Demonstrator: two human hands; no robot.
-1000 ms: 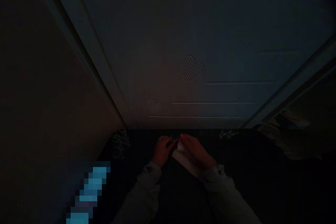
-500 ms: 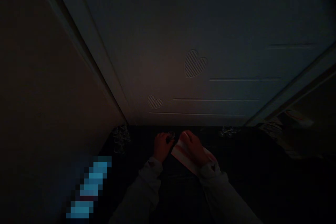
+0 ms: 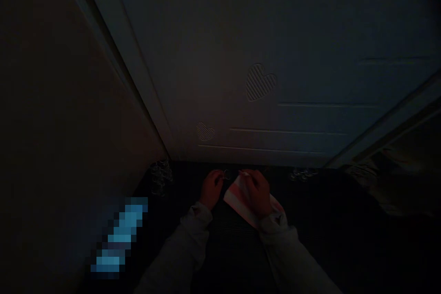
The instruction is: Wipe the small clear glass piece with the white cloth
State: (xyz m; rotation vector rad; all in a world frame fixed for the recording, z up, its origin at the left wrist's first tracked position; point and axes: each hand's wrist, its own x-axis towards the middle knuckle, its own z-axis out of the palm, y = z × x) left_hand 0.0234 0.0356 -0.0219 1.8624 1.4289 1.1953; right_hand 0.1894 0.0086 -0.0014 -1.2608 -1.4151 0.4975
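In the dim light, my left hand (image 3: pixel 211 188) is closed in a pinch on a small clear ring (image 3: pixel 227 174) at its fingertips. My right hand (image 3: pixel 258 188) has its fingers curled over a pale, pink-striped cloth (image 3: pixel 237 200), which lies under the palm and reaches back beneath the wrist. A narrow gap parts the two hands. Left of them lies a pile of similar rings (image 3: pixel 161 177), and a smaller group of rings (image 3: pixel 303 174) lies to the right. The fine detail of the fingers is lost in the dark.
A pale door-like panel (image 3: pixel 220 78) with heart shapes rises behind the dark surface (image 3: pixel 230 248). A brownish wall (image 3: pixel 69 124) stands at the left. A blurred-out bright blue screen-like strip (image 3: pixel 120 234) is at the lower left. Crumpled material (image 3: pixel 382 188) lies at the right.
My hands have moved slightly apart. The ring now shows more clearly between them, and the right hand has turned a little on the cloth. The view has shifted slightly.
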